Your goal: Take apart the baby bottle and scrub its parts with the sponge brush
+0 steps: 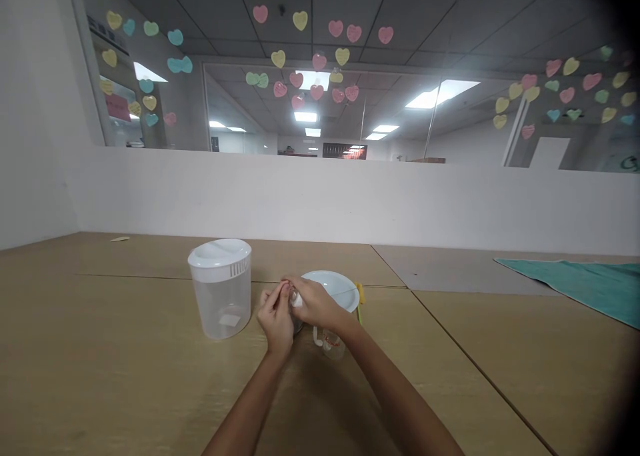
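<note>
My left hand (277,317) and my right hand (315,303) meet fingertip to fingertip over the table. Both are closed, pinching around a small white piece (297,299), most of which my fingers cover. Beneath them, a dark, see-through object (297,324) shows only in part; I cannot tell its kind or whether it joins the white piece. Under my right wrist stands a clear measuring cup (334,346) with red markings and a handle. Just behind that hand is a white bowl (345,289), partly hidden. A yellow-handled utensil (361,293) lies against the bowl's right side.
To the left of my hands stands a clear plastic bucket (220,303) with a white lid. A teal cloth (580,286) lies at the far right of the wooden table (125,363). A flat yellowish scrap (120,239) is near the white back wall (250,189).
</note>
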